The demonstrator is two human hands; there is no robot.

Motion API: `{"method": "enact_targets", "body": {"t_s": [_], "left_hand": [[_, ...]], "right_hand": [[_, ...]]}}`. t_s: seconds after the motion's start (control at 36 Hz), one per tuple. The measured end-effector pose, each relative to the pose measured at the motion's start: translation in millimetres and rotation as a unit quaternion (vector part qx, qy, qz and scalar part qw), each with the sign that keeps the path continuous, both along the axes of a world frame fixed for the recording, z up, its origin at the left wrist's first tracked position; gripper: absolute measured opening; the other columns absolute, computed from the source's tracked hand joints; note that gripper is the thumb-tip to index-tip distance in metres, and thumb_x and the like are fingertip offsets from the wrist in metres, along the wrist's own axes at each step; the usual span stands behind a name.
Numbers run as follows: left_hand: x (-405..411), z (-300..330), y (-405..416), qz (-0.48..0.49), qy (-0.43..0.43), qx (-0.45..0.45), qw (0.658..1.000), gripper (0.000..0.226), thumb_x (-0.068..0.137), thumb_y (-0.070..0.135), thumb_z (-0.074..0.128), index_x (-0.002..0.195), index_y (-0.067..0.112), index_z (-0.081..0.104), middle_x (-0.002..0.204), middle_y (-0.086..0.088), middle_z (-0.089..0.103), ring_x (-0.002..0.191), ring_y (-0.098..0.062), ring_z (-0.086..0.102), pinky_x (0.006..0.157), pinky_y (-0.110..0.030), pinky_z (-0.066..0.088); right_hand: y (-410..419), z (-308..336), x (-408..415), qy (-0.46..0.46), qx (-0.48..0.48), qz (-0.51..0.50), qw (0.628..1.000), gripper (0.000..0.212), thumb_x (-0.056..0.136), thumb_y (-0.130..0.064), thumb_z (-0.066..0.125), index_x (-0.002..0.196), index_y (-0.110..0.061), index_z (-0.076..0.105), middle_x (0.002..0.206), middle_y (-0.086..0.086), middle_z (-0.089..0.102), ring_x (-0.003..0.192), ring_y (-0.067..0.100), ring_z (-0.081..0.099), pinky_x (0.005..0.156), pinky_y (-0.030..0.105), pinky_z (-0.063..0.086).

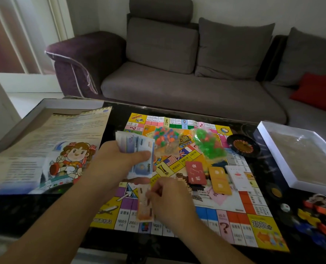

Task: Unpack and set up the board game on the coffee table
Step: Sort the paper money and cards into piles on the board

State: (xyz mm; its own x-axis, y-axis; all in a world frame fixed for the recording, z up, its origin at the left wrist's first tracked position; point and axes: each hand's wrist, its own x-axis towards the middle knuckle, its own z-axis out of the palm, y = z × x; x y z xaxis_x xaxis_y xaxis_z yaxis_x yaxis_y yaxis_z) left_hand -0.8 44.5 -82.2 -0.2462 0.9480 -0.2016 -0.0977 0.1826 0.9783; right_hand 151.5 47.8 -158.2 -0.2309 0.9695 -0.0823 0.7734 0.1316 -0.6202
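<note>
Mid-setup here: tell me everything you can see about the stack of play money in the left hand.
The stack of play money is a fanned bundle of thin paper notes, mostly pale blue and white with blurred print. The left hand grips it above the game board, thumb pressed across the front note, fingers behind. Its upper edges spread toward the upper left. The right hand, just below, pinches separate orange notes over the board. Denominations are unreadable.

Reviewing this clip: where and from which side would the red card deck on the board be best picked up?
Pinch the red card deck across its long edges from above. It lies flat on the game board, and its near end sits close to the orange deck, so the far-left side probably gives fingers more room.
</note>
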Motion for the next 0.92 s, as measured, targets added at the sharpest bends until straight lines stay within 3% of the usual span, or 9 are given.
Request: {"method": "enact_targets", "body": {"t_s": [0.11, 0.22, 0.28, 0.33, 0.39, 0.44, 0.61, 0.75, 0.92], "left_hand": [[-1, -3, 1, 0.002, 0.000, 0.002, 1.000, 0.021, 0.087, 0.004, 0.080, 0.102, 0.017, 0.073, 0.085, -0.007, 0.081, 0.074, -0.028, 0.080, 0.052, -0.046, 0.064], [1, -3, 1, -0.010, -0.005, 0.000, 1.000, 0.021, 0.085, 0.005, 0.082, 0.102, 0.015, 0.075, 0.087, -0.009, 0.081, 0.074, -0.028, 0.080, 0.050, -0.041, 0.062], [3, -2, 0, -0.034, -0.021, -0.003, 0.999, 0.021, 0.085, 0.005, 0.081, 0.105, 0.012, 0.076, 0.090, -0.011, 0.081, 0.077, -0.032, 0.080, 0.051, -0.041, 0.063], [6, 0, -2, -0.057, -0.037, -0.005, 0.998, 0.023, 0.084, 0.005, 0.081, 0.106, 0.011, 0.076, 0.093, -0.012, 0.081, 0.079, -0.034, 0.080, 0.052, -0.042, 0.063], [10, 2, -4, -0.083, -0.048, -0.003, 0.995, 0.024, 0.079, 0.006, 0.082, 0.102, 0.014, 0.078, 0.093, -0.012, 0.081, 0.079, -0.034, 0.079, 0.056, -0.047, 0.065], [15, 3, -6, -0.105, -0.051, -0.009, 0.993, 0.027, 0.070, 0.011, 0.084, 0.096, 0.017, 0.080, 0.094, -0.012, 0.081, 0.082, -0.035, 0.079, 0.065, -0.054, 0.065], [28, 7, -14, -0.183, -0.048, -0.009, 0.982, 0.029, 0.081, 0.014, 0.080, 0.110, 0.013, 0.080, 0.105, -0.016, 0.080, 0.094, -0.037, 0.078, 0.075, -0.057, 0.065], [31, 13, -15, -0.160, -0.113, -0.045, 0.980, 0.026, 0.096, 0.012, 0.067, 0.121, 0.009, 0.070, 0.108, -0.017, 0.079, 0.096, -0.038, 0.078, 0.071, -0.054, 0.066], [33, 6, -13, -0.134, -0.057, -0.023, 0.989, 0.024, 0.094, 0.004, 0.070, 0.117, 0.009, 0.072, 0.103, -0.015, 0.080, 0.091, -0.037, 0.079, 0.066, -0.056, 0.065]], "right_hand": [[-3, -4, -4, -0.118, 0.090, 0.031, 0.988, 0.014, 0.101, -0.037, 0.059, 0.093, -0.027, 0.056, 0.096, -0.007, 0.063, 0.090, 0.015, 0.060, 0.073, 0.035, 0.052], [0, 6, 1, -0.073, 0.122, 0.010, 0.990, 0.011, 0.101, -0.035, 0.059, 0.098, -0.028, 0.051, 0.094, -0.010, 0.060, 0.082, 0.008, 0.055, 0.062, 0.029, 0.042], [8, 13, 8, 0.033, 0.092, -0.022, 0.995, 0.011, 0.100, -0.024, 0.061, 0.093, -0.030, 0.055, 0.085, -0.011, 0.061, 0.076, 0.005, 0.058, 0.062, 0.027, 0.049], [16, 26, 19, 0.204, 0.011, -0.055, 0.977, 0.016, 0.099, -0.013, 0.061, 0.093, -0.026, 0.065, 0.077, -0.011, 0.063, 0.067, 0.004, 0.057, 0.058, 0.024, 0.046], [21, 42, 32, 0.376, -0.080, -0.059, 0.921, 0.009, 0.095, -0.014, 0.062, 0.096, -0.014, 0.071, 0.074, -0.002, 0.061, 0.061, 0.013, 0.053, 0.054, 0.029, 0.037], [21, 52, 44, 0.465, -0.123, -0.028, 0.876, 0.018, 0.094, -0.025, 0.066, 0.098, -0.008, 0.070, 0.082, 0.009, 0.059, 0.061, 0.019, 0.050, 0.052, 0.033, 0.033], [15, 60, 56, 0.379, -0.067, -0.032, 0.922, 0.020, 0.097, -0.016, 0.074, 0.086, -0.003, 0.063, 0.064, 0.012, 0.053, 0.054, 0.022, 0.047, 0.047, 0.030, 0.039], [16, 62, 65, 0.363, -0.040, -0.057, 0.929, 0.020, 0.096, -0.019, 0.076, 0.084, -0.008, 0.066, 0.064, 0.007, 0.061, 0.053, 0.018, 0.053, 0.051, 0.030, 0.047], [15, 62, 67, 0.358, -0.020, -0.051, 0.932, 0.018, 0.096, -0.019, 0.077, 0.084, -0.009, 0.068, 0.062, 0.003, 0.059, 0.051, 0.015, 0.052, 0.052, 0.030, 0.049]]}}
